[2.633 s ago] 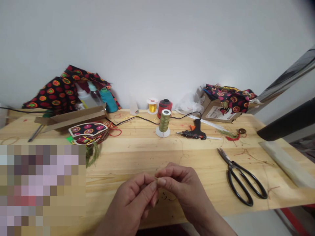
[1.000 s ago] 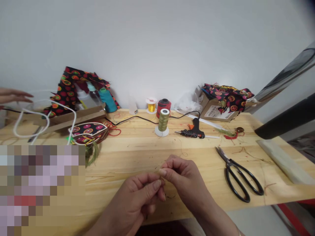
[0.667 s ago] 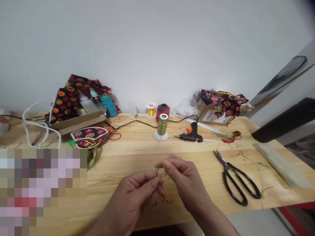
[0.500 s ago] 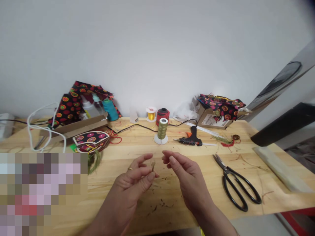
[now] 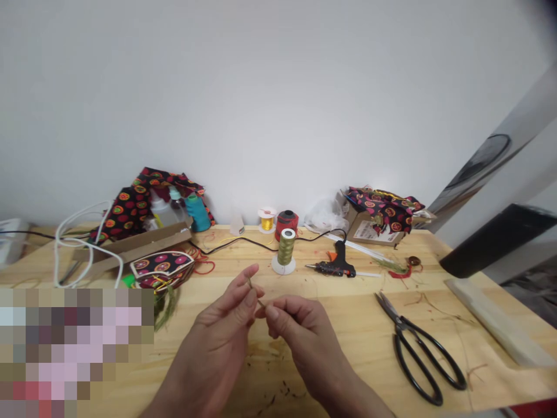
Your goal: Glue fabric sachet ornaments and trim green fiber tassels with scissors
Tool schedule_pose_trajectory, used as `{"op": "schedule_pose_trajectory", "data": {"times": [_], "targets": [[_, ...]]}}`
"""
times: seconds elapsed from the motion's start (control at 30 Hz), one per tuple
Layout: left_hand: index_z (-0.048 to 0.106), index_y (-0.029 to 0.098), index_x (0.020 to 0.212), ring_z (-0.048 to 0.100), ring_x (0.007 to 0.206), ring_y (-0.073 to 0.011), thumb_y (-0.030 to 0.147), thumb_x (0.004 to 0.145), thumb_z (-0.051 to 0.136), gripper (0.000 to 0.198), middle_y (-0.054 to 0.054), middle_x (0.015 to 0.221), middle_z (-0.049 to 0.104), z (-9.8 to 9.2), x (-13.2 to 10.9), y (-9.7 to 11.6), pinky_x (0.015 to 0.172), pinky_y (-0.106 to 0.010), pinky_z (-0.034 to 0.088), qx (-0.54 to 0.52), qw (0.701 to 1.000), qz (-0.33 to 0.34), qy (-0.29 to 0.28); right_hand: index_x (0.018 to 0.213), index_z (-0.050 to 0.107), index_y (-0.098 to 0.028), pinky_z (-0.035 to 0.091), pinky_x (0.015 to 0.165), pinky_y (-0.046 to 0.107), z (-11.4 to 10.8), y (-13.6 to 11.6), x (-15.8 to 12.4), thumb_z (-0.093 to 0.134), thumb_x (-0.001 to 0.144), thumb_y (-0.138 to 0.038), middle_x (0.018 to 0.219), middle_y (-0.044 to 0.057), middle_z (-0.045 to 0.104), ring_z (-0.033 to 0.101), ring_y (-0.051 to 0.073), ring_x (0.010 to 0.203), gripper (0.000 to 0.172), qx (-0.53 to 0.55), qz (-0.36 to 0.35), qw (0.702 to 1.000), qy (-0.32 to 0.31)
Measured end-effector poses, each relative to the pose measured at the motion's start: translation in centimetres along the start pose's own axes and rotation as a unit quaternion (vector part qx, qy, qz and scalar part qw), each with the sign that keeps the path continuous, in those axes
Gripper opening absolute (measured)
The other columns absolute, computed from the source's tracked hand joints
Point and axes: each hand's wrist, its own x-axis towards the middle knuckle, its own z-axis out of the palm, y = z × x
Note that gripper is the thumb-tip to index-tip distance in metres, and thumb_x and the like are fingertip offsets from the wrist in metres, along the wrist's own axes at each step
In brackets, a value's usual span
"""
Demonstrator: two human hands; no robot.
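Observation:
A thin bundle of olive-brown threads (image 5: 261, 303) runs between my two hands above the middle of the table. My left hand (image 5: 224, 325) pinches it between thumb and fingers, and a short end sticks up past the fingertips. On the other end, my right hand (image 5: 300, 328) closes thumb and forefinger, close beside the left fingertips. Just beyond the hands stands a spool of olive thread (image 5: 285, 249) on a white base. Small dark scraps (image 5: 282, 389) lie on the wood below.
Black-handled scissors (image 5: 420, 348) lie to the right. Behind are a glue gun (image 5: 337, 262), a red thread spool (image 5: 287, 223) and a yellow spool (image 5: 267, 221). Patterned fabric hangs over a cardboard box (image 5: 372, 229). Bottles and a fabric piece (image 5: 162, 264) sit left; the lower left is blurred out.
My right hand has moved left and now pinches the threads beside my left hand. The bundle, upright and fanned before, is now slanted and narrow. The view has tilted up slightly.

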Motion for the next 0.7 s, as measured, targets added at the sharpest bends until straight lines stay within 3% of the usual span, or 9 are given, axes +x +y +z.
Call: {"op": "schedule_pose_trajectory", "data": {"times": [0.07,0.17,0.3,0.47,0.57,0.7], "targets": [[0.075,0.02,0.093,0.053,0.11,-0.0203,0.025,0.073,0.073,0.02,-0.005,0.113,0.066,0.0,0.0,0.3,0.074,-0.025,0.048,-0.016,0.999,-0.029,0.004,0.06,0.062,-0.015,0.03,0.055,0.024,-0.4,0.2,-0.1,0.06,0.078,-0.031,0.054,-0.004,0.042,0.038,0.01,0.057,0.024,-0.032,0.019,0.999,0.012],[0.074,0.018,0.08,0.051,0.121,-0.0215,0.017,0.083,0.062,0.013,-0.007,0.126,0.063,0.0,0.2,0.8,0.082,-0.029,0.05,-0.062,0.996,-0.066,0.022,0.066,0.067,-0.014,0.029,0.054,0.024,-1.2,0.6,-0.3,0.059,0.076,-0.033,0.053,-0.004,0.043,0.037,0.01,0.055,0.023,-0.058,0.036,0.997,0.031],[0.069,0.014,0.064,0.066,0.101,-0.0227,0.008,0.09,0.046,0.036,-0.012,0.097,0.075,-0.4,0.7,1.3,0.09,-0.045,0.052,-0.145,0.986,-0.066,0.047,0.067,0.069,-0.014,0.032,0.057,0.024,-2.5,1.2,-0.4,0.06,0.074,-0.034,0.054,-0.003,0.048,0.041,0.011,0.056,0.023,-0.081,0.046,0.994,0.056],[0.069,0.013,0.066,0.07,0.068,-0.014,0.005,0.09,0.042,0.037,-0.005,0.064,0.072,-1.3,1.0,1.0,0.087,-0.046,0.056,-0.161,0.985,-0.03,0.049,0.061,0.065,-0.015,0.037,0.062,0.025,-4.1,1.2,-0.1,0.06,0.075,-0.036,0.058,0.0,0.056,0.049,0.013,0.062,0.026,-0.117,0.042,0.99,0.07],[0.069,0.013,0.065,0.069,0.065,-0.0125,0.002,0.087,0.045,0.034,-0.003,0.06,0.069,-1.4,0.9,0.6,0.088,-0.043,0.055,-0.15,0.987,-0.018,0.053,0.06,0.064,-0.016,0.038,0.061,0.025,-4.8,1.0,0.1,0.058,0.075,-0.034,0.059,0.001,0.058,0.05,0.013,0.061,0.024,-0.142,0.032,0.987,0.071],[0.071,0.013,0.063,0.071,0.077,-0.0193,0.008,0.075,0.063,0.015,-0.003,0.062,0.07,-2.0,0.7,0.2,0.088,-0.036,0.055,-0.094,0.993,-0.042,0.06,0.061,0.065,-0.016,0.036,0.058,0.024,-5.6,0.7,0.4,0.057,0.077,-0.028,0.056,-0.002,0.054,0.047,0.012,0.057,0.021,-0.173,0.016,0.983,0.066]]}}
